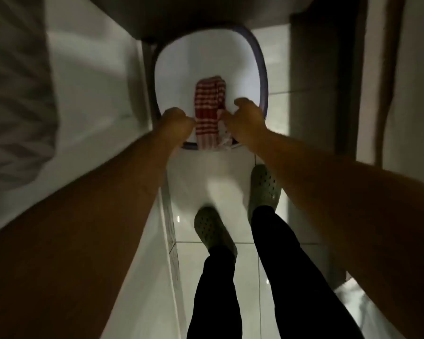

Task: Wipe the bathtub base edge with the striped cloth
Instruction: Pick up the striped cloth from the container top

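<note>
Left hand (176, 118) curled closed at left edge of striped cloth (209, 111); actual grip on cloth not discernible. Right hand (245, 117) curled at cloth's right edge, fingers touching fabric. Cloth between both hands, draped over near rim of white basin (260, 69) on tiled floor (218, 260). Bathtub (91, 94) left of basin.

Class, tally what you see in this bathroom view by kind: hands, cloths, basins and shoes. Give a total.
Hands: 2 (left hand, right hand)
Striped cloth: 1
Basin: 1
Green shoes: 2 ()
Total: 6
</note>
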